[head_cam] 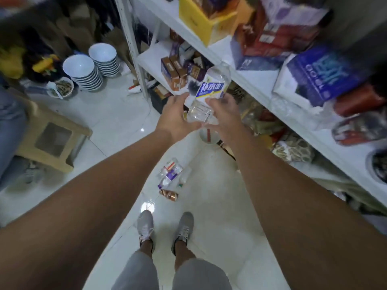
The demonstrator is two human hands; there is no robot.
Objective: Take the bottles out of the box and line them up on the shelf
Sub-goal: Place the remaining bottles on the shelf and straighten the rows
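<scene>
A clear plastic bottle (209,91) with a blue, white and yellow label is held in the air in front of the white shelf (259,88), tilted with its cap end pointing up toward the shelf. My right hand (224,114) grips the bottle's lower part from the right. My left hand (178,118) cups its base from the left. On the shelf board behind the bottle there is a bare white patch between packaged goods. No box of bottles is in view.
The shelf holds a yellow carton (207,21), a blue pack (322,76) and red packages (282,36). Stacked white bowls (83,70) and a tan stool (52,141) stand on the floor at left. Plastic wrappers (169,174) lie on the tiles ahead of my shoes.
</scene>
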